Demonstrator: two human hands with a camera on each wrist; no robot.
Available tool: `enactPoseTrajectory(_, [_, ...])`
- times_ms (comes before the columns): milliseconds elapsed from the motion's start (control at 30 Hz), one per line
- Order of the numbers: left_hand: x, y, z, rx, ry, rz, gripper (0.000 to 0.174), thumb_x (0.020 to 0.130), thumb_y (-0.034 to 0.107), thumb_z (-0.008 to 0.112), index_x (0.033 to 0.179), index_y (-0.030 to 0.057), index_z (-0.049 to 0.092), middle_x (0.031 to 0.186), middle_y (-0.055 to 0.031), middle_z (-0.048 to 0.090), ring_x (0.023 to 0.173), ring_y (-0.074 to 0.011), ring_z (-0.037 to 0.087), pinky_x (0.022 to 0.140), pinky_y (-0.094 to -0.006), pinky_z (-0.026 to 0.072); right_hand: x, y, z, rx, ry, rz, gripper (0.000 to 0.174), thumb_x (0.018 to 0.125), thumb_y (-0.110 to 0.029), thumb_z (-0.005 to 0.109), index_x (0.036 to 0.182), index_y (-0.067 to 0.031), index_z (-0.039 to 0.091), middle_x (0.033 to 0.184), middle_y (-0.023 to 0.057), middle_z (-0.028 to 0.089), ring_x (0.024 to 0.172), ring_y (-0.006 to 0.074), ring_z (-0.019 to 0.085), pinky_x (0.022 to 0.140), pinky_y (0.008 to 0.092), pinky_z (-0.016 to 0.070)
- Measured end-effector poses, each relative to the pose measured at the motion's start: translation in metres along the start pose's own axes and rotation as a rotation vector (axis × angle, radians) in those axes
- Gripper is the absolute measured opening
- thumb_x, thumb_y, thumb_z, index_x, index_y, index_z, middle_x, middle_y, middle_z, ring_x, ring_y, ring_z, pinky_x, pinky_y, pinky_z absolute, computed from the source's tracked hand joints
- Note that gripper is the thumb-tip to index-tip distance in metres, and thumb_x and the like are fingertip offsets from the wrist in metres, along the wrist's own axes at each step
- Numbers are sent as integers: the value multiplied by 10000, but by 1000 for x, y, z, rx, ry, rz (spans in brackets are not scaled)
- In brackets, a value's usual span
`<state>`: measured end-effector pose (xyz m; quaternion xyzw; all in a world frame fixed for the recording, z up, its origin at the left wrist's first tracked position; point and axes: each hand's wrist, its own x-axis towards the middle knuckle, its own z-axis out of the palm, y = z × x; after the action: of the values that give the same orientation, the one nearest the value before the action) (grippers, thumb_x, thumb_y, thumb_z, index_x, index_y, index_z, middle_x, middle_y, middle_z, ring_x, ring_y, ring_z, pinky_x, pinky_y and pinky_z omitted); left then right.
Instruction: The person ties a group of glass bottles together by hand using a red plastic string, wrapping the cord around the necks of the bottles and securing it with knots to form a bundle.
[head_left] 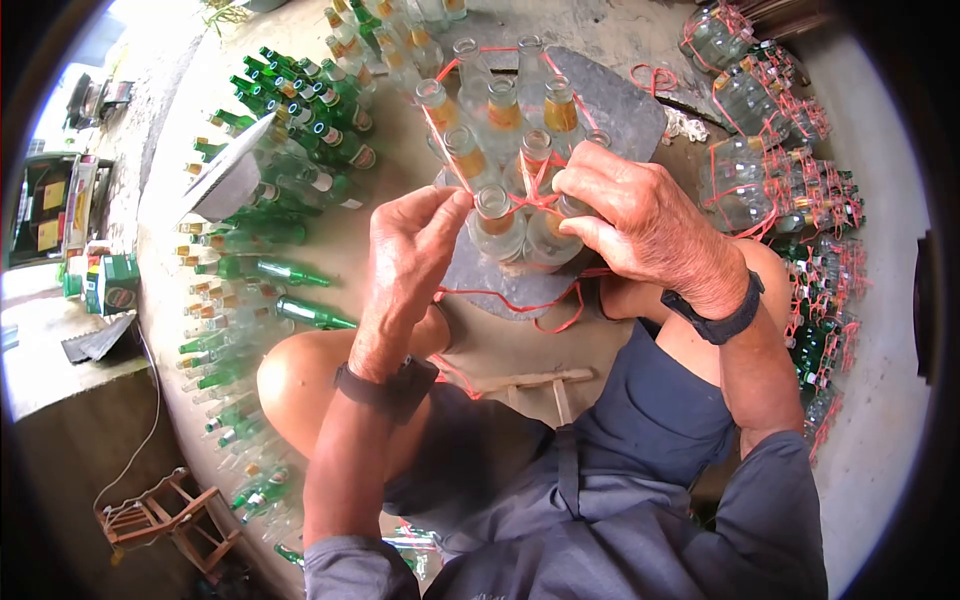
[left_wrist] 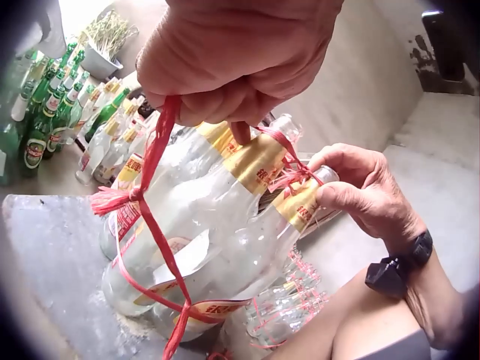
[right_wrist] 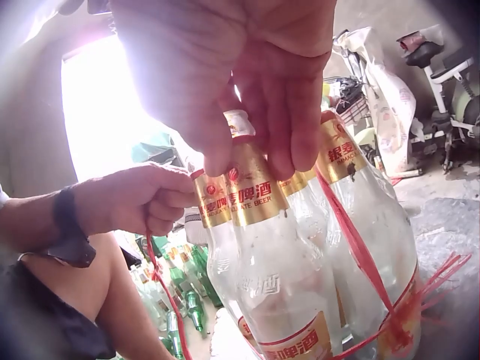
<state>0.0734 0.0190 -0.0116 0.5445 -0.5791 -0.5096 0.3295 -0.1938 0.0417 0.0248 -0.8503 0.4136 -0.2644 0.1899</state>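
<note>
A bundle of clear glass beer bottles [head_left: 495, 235] with gold neck labels stands upright on a dark slab [head_left: 625, 95], bound by red plastic twine [left_wrist: 161, 251]. My left hand [head_left: 412, 235], at the bundle's near left, pinches a length of twine that runs taut down past a knot in the left wrist view. With thumb and fingers round the neck of a front bottle [right_wrist: 259, 195], my right hand [head_left: 640, 205] is at the near right side. Twine crosses between the necks right beside its fingertips and is partly hidden by them.
Green and clear bottles [head_left: 300, 110] stand in rows along the left, two green ones lying down. Tied bottle bundles [head_left: 745, 180] line the right wall. Loose twine [head_left: 510, 300] trails by the slab's near edge, and a small wooden stool [head_left: 165, 515] is at lower left.
</note>
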Motion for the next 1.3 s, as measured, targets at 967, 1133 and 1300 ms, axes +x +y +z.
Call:
enactPoseTrajectory(967, [-1, -14, 4, -77, 11, -125, 314, 1089, 224, 697, 1335, 37, 756, 650, 150, 398, 518, 24, 266, 449, -223, 164, -17, -11, 51, -267, 291, 330, 365, 855, -210, 831, 1111, -82, 604, 925, 116, 687, 783, 314, 758, 642, 476, 592])
enactPoseTrajectory(1133, [-6, -10, 10, -72, 64, -118, 335, 1082, 220, 709, 1357, 32, 741, 647, 143, 389, 514, 20, 271, 443, -223, 165, -16, -5, 48, -265, 285, 255, 321, 859, -179, 814, 1101, -88, 624, 948, 115, 694, 754, 315, 758, 645, 470, 587])
enactPoseTrajectory(1300, [-7, -6, 14, -65, 51, -129, 323, 1084, 220, 704, 1337, 25, 747, 630, 136, 369, 500, 14, 262, 440, -218, 176, -12, 3, 44, -289, 272, 239, 301, 862, -164, 805, 1091, -85, 628, 975, 113, 693, 763, 323, 759, 641, 470, 583])
